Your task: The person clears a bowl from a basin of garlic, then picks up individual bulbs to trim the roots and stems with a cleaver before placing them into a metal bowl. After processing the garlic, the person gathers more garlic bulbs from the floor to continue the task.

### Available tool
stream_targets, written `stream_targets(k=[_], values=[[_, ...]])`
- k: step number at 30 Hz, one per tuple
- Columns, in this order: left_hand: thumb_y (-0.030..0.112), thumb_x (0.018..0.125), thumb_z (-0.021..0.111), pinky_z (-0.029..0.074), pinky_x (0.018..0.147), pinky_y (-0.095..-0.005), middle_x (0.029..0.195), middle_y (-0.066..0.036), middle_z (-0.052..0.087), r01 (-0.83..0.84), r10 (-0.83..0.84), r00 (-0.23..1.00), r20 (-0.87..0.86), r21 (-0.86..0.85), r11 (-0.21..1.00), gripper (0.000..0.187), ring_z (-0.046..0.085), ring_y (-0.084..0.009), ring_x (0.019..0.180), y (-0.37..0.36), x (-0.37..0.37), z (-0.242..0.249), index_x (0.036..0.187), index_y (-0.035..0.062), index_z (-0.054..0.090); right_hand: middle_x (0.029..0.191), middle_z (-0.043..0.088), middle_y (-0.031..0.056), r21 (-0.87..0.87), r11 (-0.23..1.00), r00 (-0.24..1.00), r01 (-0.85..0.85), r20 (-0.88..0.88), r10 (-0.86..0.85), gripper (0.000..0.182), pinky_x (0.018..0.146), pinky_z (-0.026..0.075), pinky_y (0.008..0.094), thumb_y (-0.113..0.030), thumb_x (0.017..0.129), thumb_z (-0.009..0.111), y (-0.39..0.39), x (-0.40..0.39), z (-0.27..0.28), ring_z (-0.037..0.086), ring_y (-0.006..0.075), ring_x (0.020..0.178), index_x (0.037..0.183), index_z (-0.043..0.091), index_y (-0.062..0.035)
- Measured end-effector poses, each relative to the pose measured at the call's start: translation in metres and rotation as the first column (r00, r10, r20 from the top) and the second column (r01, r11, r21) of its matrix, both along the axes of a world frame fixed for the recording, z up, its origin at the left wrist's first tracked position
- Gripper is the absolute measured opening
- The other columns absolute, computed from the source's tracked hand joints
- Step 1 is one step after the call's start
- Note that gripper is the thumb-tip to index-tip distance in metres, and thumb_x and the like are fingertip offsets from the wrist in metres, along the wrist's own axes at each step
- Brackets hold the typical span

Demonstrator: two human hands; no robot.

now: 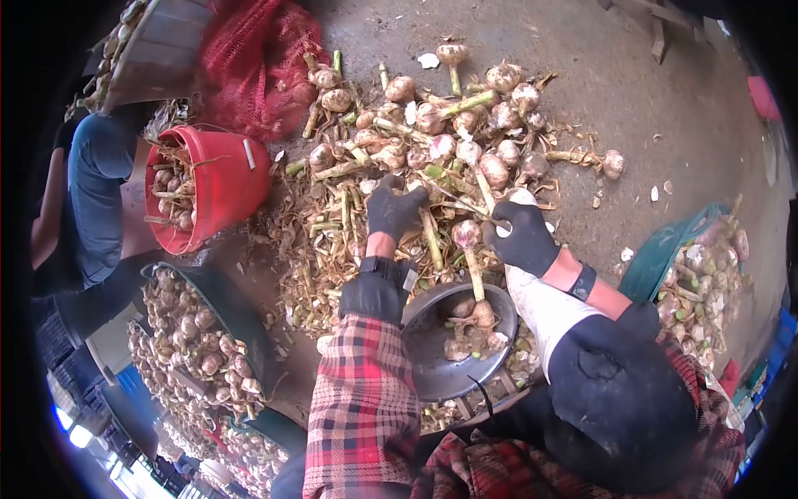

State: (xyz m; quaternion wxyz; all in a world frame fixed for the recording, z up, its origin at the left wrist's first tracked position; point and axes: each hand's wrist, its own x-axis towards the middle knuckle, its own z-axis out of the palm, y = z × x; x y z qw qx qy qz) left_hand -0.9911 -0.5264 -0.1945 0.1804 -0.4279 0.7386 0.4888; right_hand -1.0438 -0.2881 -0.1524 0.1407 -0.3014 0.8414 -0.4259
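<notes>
My left hand (397,208), in a dark glove, is closed round the upper part of a garlic stalk (431,239) over the pile. To its right my right hand (522,235), also gloved, is closed on a thin tool whose narrow end points up and left toward the stalks. Between and below the hands, a garlic bulb (466,234) with its stalk down leans over a metal bowl (432,374). Several bulbs (478,328) lie in that bowl. Beyond both hands spreads a heap of garlic (428,118) with long stalks and dry leaves.
A red bucket (229,179) holding garlic stands at the left, near another person's leg (100,195). Behind it lies a red mesh bag (258,66). Full garlic containers stand lower left (195,333) and at the right (702,291). Trimmings cover the floor beside my left hand.
</notes>
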Motion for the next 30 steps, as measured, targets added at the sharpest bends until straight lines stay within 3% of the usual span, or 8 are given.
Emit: stream_targets(k=[2, 5, 9, 10, 11, 15, 18, 30], values=[[0.028, 0.072, 0.079, 0.053, 0.068, -0.029, 0.095, -0.014, 0.066, -0.131, 0.106, 0.96, -0.26, -0.081, 0.988, 0.043, 0.065, -0.0202, 0.079, 0.008, 0.017, -0.012, 0.1, 0.0019, 0.061, 0.064, 0.058, 0.0168, -0.034, 0.999, 1.0, 0.015, 0.016, -0.014, 0.014, 0.052, 0.046, 0.0386, -0.011, 0.074, 0.07, 0.002, 0.0, 0.001, 0.058, 0.0346, 0.057, 0.071, 0.059, -0.0016], [0.004, 0.075, 0.074, 0.049, 0.071, -0.0247, 0.09, -0.007, 0.061, -0.261, 0.386, 0.756, -0.528, 0.298, 0.918, 0.044, 0.058, -0.0114, 0.083, 0.024, 0.027, 0.033, 0.112, 0.0051, 0.051, 0.069, 0.06, 0.0161, 0.081, 0.995, 0.998, -0.055, -0.02, 0.057, 0.017, 0.056, 0.049, 0.0424, -0.016, 0.072, 0.07, 0.002, -0.005, 0.019, 0.062, 0.035, 0.064, 0.076, 0.06, -0.0035], [0.009, 0.078, 0.075, 0.047, 0.084, -0.0307, 0.113, -0.011, 0.052, -0.16, 0.29, 0.702, -0.651, 0.253, 0.954, 0.055, 0.053, -0.0172, 0.1, 0.026, 0.036, 0.045, 0.124, 0.0039, 0.044, 0.075, 0.059, 0.0115, 0.073, 0.98, 0.965, -0.184, -0.175, 0.194, 0.025, 0.055, 0.05, 0.0427, -0.019, 0.069, 0.073, -0.013, -0.012, 0.041, 0.062, 0.0329, 0.064, 0.085, 0.059, -0.007], [0.012, 0.078, 0.076, 0.048, 0.086, -0.0325, 0.111, -0.012, 0.054, -0.1, 0.003, 0.708, -0.706, -0.096, 0.99, 0.058, 0.055, -0.0195, 0.101, 0.036, 0.031, 0.059, 0.125, 0.0024, 0.043, 0.075, 0.059, 0.0115, 0.074, 0.98, 0.965, -0.184, -0.175, 0.194, 0.025, 0.055, 0.05, 0.0427, -0.019, 0.069, 0.073, -0.017, -0.013, 0.046, 0.062, 0.0329, 0.064, 0.085, 0.059, -0.007], [0.015, 0.078, 0.077, 0.05, 0.087, -0.0343, 0.108, -0.013, 0.056, -0.042, -0.284, 0.697, -0.658, -0.433, 0.9, 0.061, 0.056, -0.0218, 0.102, 0.044, 0.026, 0.075, 0.127, 0.0009, 0.043, 0.075, 0.059, 0.0115, 0.055, 0.979, 0.962, -0.195, -0.183, 0.202, 0.025, 0.055, 0.05, 0.0426, -0.019, 0.068, 0.073, -0.021, -0.016, 0.054, 0.062, 0.0327, 0.064, 0.085, 0.058, -0.0071], [0.014, 0.073, 0.083, 0.05, 0.087, -0.0338, 0.108, -0.013, 0.057, 0.011, -0.352, 0.693, -0.63, -0.478, 0.878, 0.069, 0.057, -0.0207, 0.102, 0.055, 0.026, 0.094, 0.126, 0.0012, 0.041, 0.075, 0.057, 0.0114, 0.068, 0.974, 0.95, -0.214, -0.217, 0.224, 0.027, 0.056, 0.051, 0.0421, -0.019, 0.066, 0.074, -0.025, -0.02, 0.067, 0.063, 0.0323, 0.065, 0.085, 0.058, -0.0075], [0.009, 0.072, 0.082, 0.052, 0.081, -0.0317, 0.102, -0.011, 0.061, 0.035, -0.049, 0.817, -0.575, -0.035, 0.999, 0.071, 0.062, -0.0191, 0.094, 0.06, 0.032, 0.093, 0.127, 0.0018, 0.038, 0.076, 0.057, 0.0116, 0.087, 0.97, 0.95, -0.225, -0.201, 0.238, 0.029, 0.057, 0.051, 0.0418, -0.019, 0.065, 0.074, -0.024, -0.019, 0.068, 0.063, 0.0321, 0.066, 0.085, 0.057, -0.0073], [0.02, 0.075, 0.076, 0.049, 0.079, -0.0367, 0.081, -0.007, 0.067, 0.27, -0.384, 0.684, -0.62, -0.274, 0.923, 0.025, 0.063, -0.0221, 0.087, 0.057, 0.034, 0.102, 0.098, 0.0113, 0.073, 0.08, 0.06, 0.0117, 0.058, 0.957, 0.942, -0.283, -0.17, 0.289, 0.033, 0.061, 0.052, 0.0408, -0.016, 0.06, 0.075, -0.01, -0.017, 0.037, 0.064, 0.0322, 0.072, 0.087, 0.058, -0.0069]])
